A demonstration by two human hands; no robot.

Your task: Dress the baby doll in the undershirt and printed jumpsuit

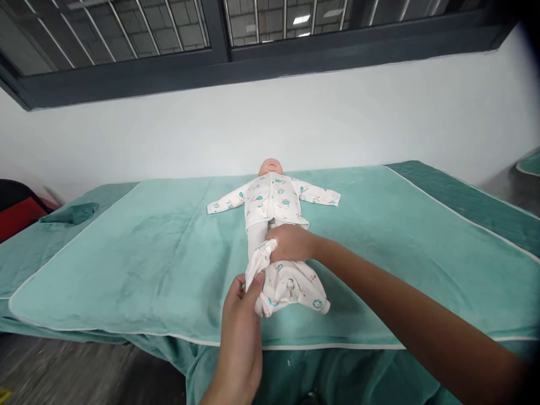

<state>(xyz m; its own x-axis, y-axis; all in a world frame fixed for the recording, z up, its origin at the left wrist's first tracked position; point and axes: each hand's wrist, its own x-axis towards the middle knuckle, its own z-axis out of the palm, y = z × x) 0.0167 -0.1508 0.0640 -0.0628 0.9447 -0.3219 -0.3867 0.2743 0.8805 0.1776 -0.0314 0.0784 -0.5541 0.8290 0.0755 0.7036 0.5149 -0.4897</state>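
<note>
A baby doll point(270, 167) lies on its back, dressed in a white printed baby jacket point(274, 199) with both sleeves stretched out sideways. Bunched at its feet are white printed baby pants point(295, 287). My left hand point(244, 309) pinches the lower edge of one pant leg between thumb and fingers. Closed on the upper part of the same cloth, my right hand point(291, 243) sits over the doll's lower legs and hides part of them. One white leg of the doll point(256, 236) shows beside that hand.
Under the doll a light green plush mat point(147, 264) covers a bed with darker green cloth point(472, 197). A white wall point(270, 124) and a dark window frame point(270, 64) stand behind. Something red and black point(21, 214) is at the left edge.
</note>
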